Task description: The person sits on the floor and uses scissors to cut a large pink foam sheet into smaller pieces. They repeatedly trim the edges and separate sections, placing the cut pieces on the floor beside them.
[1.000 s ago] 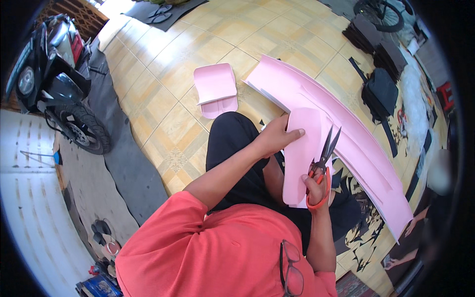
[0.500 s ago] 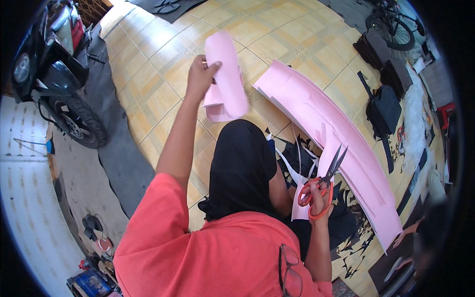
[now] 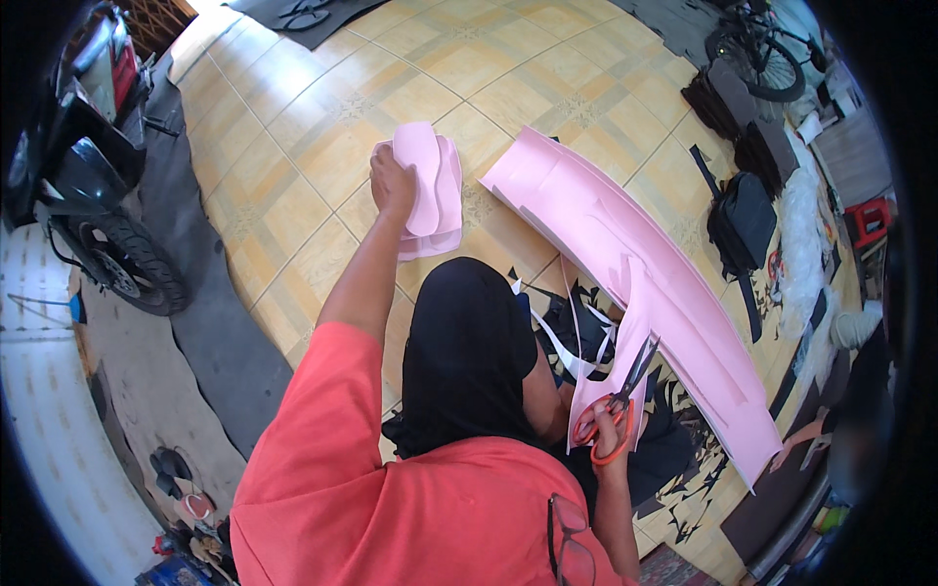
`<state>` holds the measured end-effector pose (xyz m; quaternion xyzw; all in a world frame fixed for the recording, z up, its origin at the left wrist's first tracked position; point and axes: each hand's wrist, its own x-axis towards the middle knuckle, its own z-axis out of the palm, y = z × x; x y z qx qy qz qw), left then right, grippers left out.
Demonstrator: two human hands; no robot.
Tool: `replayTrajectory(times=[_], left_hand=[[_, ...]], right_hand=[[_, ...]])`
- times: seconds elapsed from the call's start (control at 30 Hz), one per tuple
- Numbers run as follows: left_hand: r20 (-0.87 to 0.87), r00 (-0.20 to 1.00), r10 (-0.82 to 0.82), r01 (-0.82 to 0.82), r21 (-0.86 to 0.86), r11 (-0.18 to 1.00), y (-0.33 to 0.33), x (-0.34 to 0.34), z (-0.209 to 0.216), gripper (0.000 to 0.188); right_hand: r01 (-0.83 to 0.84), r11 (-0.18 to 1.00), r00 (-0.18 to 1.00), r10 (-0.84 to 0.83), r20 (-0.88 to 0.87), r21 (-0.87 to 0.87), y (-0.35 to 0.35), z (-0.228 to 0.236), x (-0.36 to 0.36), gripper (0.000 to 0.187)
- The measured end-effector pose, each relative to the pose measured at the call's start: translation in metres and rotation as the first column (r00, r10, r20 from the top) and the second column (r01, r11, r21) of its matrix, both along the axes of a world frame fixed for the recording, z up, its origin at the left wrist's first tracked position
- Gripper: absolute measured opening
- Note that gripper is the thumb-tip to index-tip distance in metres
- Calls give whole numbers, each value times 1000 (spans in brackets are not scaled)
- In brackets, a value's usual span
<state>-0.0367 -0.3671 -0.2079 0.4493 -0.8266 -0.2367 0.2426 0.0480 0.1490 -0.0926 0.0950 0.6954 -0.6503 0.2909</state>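
My left hand [image 3: 393, 186] is stretched forward over the tiled floor, its fingers closed at the left edge of a pink sole-shaped piece [image 3: 422, 171]. That piece lies on other pink cut pieces [image 3: 445, 241] in a small pile. Near my bent knee, my right hand [image 3: 612, 435] grips scissors [image 3: 614, 402] with orange handles, the dark blades pointing up and almost together. Beneath the scissors lies a pink offcut strip [image 3: 635, 311]. To its right stretches a long, curling pink sheet [image 3: 625, 230].
Black and white scraps [image 3: 572, 327] litter the floor around my legs. A black bag [image 3: 747, 220] lies to the right, and a motorcycle [image 3: 107, 186] stands on dark matting at the left. At the lower right, another person's hand [image 3: 796, 439] shows.
My left hand has lowered the sole-shaped piece onto the pink pile, turning it flat. The scissor blades have come closer together, and my right hand has moved slightly left and down.
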Motion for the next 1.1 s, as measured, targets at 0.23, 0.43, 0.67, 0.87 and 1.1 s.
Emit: replayTrajectory(times=[0.23, 0.43, 0.67, 0.87, 1.1], left_hand=[[281, 945, -168, 207, -116, 971, 37, 10, -35, 44], [395, 888, -236, 336, -204, 920, 34, 10, -50, 59], [584, 749, -313, 421, -56, 905, 30, 5, -19, 69], [497, 812, -307, 409, -108, 906, 34, 6, 13, 76], [218, 965, -145, 184, -171, 968, 37, 4, 51, 84]], right_hand=[[-3, 1000, 999, 3, 36, 5, -2, -11, 4, 17], [-59, 997, 997, 56, 58, 44, -4, -19, 7, 19], [-49, 998, 998, 49, -37, -25, -9, -12, 7, 17], [-60, 998, 993, 58, -107, -10, 6, 3, 9, 18], [19, 999, 985, -23, -171, -27, 10, 24, 10, 17]])
